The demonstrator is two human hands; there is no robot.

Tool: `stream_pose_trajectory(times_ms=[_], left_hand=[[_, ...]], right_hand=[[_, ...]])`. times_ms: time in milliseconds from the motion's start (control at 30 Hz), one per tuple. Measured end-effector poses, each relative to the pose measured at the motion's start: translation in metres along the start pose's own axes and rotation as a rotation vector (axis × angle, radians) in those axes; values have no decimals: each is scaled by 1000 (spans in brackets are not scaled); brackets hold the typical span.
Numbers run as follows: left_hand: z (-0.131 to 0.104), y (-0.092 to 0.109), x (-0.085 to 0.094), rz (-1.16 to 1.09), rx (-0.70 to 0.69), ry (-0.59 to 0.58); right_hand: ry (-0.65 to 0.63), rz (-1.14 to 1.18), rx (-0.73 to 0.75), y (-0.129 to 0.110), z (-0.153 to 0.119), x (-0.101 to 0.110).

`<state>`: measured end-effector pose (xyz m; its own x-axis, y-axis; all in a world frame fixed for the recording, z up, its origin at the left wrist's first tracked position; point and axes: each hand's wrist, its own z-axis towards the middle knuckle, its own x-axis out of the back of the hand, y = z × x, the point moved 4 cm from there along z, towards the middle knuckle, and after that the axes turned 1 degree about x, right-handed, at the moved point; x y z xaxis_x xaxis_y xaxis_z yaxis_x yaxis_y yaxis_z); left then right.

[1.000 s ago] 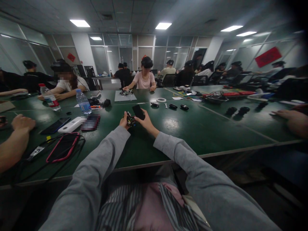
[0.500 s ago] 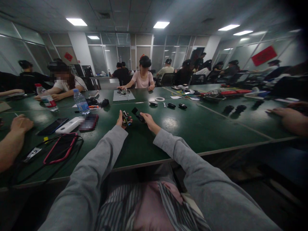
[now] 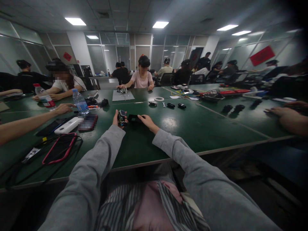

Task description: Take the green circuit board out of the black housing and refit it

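My left hand (image 3: 116,119) is closed around a small circuit board (image 3: 122,118) with a little screen and other parts on it. Between the fingers of my right hand (image 3: 148,122) is a black plastic casing (image 3: 134,118) with a small window near its left end. Both things are held just above the green table (image 3: 178,138), side by side and close together. Whether they touch, I cannot tell. Beyond my hands lie several small black objects (image 3: 170,105), a small wrench (image 3: 164,105) and a white ring, perhaps a tape roll (image 3: 159,99).
Left of my arms lie a phone in a pink-edged case (image 3: 60,148), a white power bank (image 3: 68,125) and loose cables. Two bottles (image 3: 81,102) stand behind them. A co-worker's arm (image 3: 36,121) reaches in from the left, another person's hand (image 3: 280,113) rests at the right.
The casing in my right hand has turned flatter and wider to view. My left hand has tilted the board so its screen shows. The co-worker's arm at left has stretched forward toward the bottle.
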<state>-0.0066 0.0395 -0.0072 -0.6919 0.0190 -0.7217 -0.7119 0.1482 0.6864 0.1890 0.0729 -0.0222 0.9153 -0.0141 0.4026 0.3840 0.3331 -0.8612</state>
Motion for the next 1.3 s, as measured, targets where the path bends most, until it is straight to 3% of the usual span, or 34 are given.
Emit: stream_pose_trajectory(times_ms=[600,800,900,1033,1167,1300], left_hand=[[-15,-4,-19,103,77,-146],[-16,-5,-20,81,90,-119],[-15,-6,-20,81,82,-135],[-17,-4,-21,41,46,-99],[-21,0,-28,-32,14,-95],[-20,5,-32,-64,-36,-120]], right_hand=[[-22,-25,34,-2,-1,2],[-2,15,47,-3,1,2],[147,14,112,-19,-4,16],[331,-38,316,-60,-26,38],[327,-144,470,-92,-46,36],[248,-255,622,-105,-57,18]])
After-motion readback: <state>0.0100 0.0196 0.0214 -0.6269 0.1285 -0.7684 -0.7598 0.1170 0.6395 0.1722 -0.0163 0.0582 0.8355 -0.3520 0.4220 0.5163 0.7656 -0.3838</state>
